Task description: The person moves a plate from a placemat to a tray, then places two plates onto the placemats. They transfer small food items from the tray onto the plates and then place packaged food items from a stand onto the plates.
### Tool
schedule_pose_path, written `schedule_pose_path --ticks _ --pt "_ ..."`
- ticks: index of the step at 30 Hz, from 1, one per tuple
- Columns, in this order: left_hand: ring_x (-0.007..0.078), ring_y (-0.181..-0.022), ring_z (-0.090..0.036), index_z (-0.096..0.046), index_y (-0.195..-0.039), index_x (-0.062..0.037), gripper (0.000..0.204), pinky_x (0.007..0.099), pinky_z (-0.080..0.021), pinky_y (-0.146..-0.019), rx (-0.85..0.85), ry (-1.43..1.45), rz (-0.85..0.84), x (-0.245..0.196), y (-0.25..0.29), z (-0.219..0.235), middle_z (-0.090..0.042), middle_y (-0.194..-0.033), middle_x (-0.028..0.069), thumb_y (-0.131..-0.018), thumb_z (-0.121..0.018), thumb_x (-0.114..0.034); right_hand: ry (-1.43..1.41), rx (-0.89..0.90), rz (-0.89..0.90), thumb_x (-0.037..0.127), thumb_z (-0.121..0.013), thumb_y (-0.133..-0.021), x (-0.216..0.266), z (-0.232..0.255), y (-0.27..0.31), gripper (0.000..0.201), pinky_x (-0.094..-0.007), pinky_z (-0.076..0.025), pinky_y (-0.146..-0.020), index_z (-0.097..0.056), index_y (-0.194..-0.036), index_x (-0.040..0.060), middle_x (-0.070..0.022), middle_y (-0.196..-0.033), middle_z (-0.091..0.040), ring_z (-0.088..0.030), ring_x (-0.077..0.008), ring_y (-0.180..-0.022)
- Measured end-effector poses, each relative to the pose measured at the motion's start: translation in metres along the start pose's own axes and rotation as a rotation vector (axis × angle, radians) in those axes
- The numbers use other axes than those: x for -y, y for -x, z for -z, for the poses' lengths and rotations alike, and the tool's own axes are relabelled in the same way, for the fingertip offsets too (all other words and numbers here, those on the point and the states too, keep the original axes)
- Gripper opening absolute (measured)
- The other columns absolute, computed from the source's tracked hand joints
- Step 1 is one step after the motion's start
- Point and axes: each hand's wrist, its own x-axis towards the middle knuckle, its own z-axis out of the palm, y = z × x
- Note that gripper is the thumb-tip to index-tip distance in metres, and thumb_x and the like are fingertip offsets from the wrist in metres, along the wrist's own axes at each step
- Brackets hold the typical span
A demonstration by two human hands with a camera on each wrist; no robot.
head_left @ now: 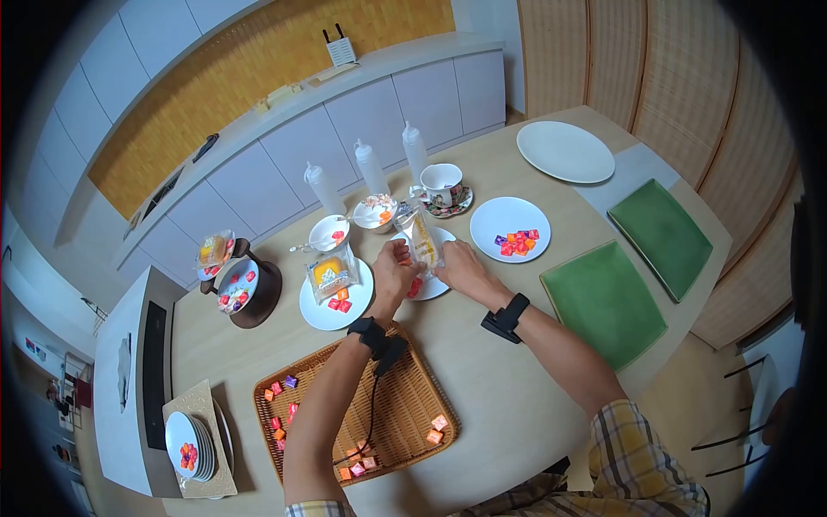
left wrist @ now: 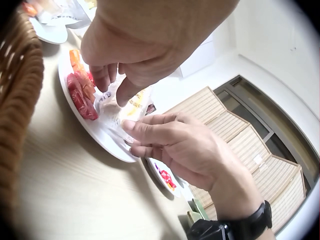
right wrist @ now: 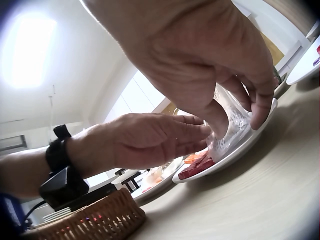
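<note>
A clear wrapped packet [head_left: 419, 234] with yellow print stands over a white plate [head_left: 441, 287] in the head view. The left hand [head_left: 398, 274] pinches its left lower side, and the right hand [head_left: 469, 271] pinches its right lower side. Red and orange wrapped candies [left wrist: 82, 95] lie on that plate beside the packet in the left wrist view. In the right wrist view the packet [right wrist: 231, 125] is partly hidden behind the right hand's fingers. Left of it, a white plate [head_left: 317, 314] bears a packaged yellow cake [head_left: 329, 274] and candies.
A wicker basket [head_left: 422, 379] with scattered candies is nearest the body. Around lie a plate of candies [head_left: 506, 215], two green plates [head_left: 603, 302], a white oval plate [head_left: 566, 152], a cup [head_left: 442, 183], bowls [head_left: 330, 233], bottles [head_left: 369, 168] and a brown pot [head_left: 258, 302].
</note>
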Motion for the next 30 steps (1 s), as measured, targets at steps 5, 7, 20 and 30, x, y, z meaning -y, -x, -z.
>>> schedule_pose_path --ticks 5,7,20,30 --pt "0.0201 -0.095 -0.06 -0.048 -0.118 0.0063 0.063 0.0293 -0.05 -0.086 -0.012 -0.019 -0.011 -0.003 0.002 0.003 -0.06 -0.106 0.0143 -0.064 -0.079 -0.005 0.041 -0.116 0.06 0.011 -0.07 -0.07 -0.01 -0.006 -0.003 0.03 -0.0444 -0.05 -0.078 -0.063 -0.088 -0.0106 -0.0315 -0.092 -0.06 -0.06 -0.0421 -0.092" --pt "0.0208 -0.095 -0.06 -0.048 -0.118 0.007 0.063 0.0295 -0.05 -0.086 -0.029 -0.007 -0.014 -0.005 0.004 0.007 -0.06 -0.106 0.0151 -0.064 -0.079 -0.005 0.044 -0.141 0.062 0.012 -0.071 -0.069 -0.011 -0.003 0.0 0.033 -0.0439 -0.049 -0.079 -0.062 -0.091 -0.0108 -0.0315 -0.094 -0.06 -0.06 -0.0415 -0.094" --pt "0.0167 -0.096 -0.056 -0.049 -0.118 0.0056 0.05 0.0286 -0.048 -0.085 -0.071 0.206 0.054 -0.045 0.047 0.084 -0.056 -0.108 0.0114 -0.075 -0.072 -0.003 -0.654 -0.236 0.002 0.01 -0.068 -0.077 -0.034 -0.006 0.017 0.039 -0.0298 -0.049 -0.082 -0.056 -0.11 -0.0078 -0.0158 -0.101 -0.064 -0.061 -0.021 -0.095" --pt "0.0132 -0.082 -0.061 -0.053 -0.114 0.0032 0.032 0.0262 -0.051 -0.071 -0.169 0.506 0.187 -0.024 0.104 0.134 -0.062 -0.093 0.0066 -0.086 -0.063 -0.01 -1.446 -0.213 -0.176 0.008 -0.052 -0.091 -0.055 -0.028 0.065 0.02 -0.0267 -0.049 -0.076 -0.054 -0.107 -0.0038 -0.0097 -0.097 -0.06 -0.058 -0.0142 -0.083"
